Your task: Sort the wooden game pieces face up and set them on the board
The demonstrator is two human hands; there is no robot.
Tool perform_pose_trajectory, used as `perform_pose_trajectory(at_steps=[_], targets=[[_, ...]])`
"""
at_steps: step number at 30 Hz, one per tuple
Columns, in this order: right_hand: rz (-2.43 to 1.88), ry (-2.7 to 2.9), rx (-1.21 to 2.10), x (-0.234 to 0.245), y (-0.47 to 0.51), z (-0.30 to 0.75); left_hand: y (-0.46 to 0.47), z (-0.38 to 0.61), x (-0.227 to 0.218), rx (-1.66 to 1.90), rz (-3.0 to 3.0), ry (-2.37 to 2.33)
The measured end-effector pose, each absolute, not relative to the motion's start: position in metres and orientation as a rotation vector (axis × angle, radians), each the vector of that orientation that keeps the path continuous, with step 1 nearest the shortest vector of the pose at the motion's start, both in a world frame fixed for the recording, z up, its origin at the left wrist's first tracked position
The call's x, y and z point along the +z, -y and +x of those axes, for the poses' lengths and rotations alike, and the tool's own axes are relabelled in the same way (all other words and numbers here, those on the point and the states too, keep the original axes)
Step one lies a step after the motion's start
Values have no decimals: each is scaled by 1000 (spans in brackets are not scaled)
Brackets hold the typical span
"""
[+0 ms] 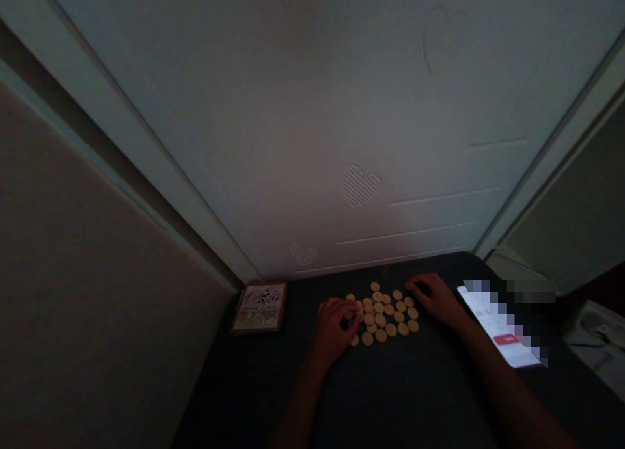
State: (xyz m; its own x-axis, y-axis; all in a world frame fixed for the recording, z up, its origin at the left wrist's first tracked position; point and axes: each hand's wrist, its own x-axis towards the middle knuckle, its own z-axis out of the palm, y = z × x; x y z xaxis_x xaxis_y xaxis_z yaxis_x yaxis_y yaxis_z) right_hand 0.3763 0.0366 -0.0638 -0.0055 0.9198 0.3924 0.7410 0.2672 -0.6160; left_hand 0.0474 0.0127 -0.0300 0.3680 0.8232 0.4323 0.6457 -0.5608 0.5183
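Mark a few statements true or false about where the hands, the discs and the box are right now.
1. The round discs lie clustered on the dark table between the two hands. True.
2. The left hand rests on the square box. False: it is at the cluster's left edge, apart from the box.
3. The right hand is at the cluster's upper right edge. True.
4. The discs form one tall tower. False: they lie flat, side by side.
5. The lit screen lies left of the box. False: it lies beside the right hand.

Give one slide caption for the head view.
Left hand and right hand touch pale round discs on a dark table.
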Motion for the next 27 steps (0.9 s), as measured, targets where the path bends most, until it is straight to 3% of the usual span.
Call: perform_pose_trajectory(at_steps=[17, 27], targets=[[-1421, 1888, 319, -59, -33, 370, -29, 21, -38, 1220, 2222, -1584], [-1404, 1852, 345, -56, -28, 361, -27, 21, -39, 973, 2321, -1555]])
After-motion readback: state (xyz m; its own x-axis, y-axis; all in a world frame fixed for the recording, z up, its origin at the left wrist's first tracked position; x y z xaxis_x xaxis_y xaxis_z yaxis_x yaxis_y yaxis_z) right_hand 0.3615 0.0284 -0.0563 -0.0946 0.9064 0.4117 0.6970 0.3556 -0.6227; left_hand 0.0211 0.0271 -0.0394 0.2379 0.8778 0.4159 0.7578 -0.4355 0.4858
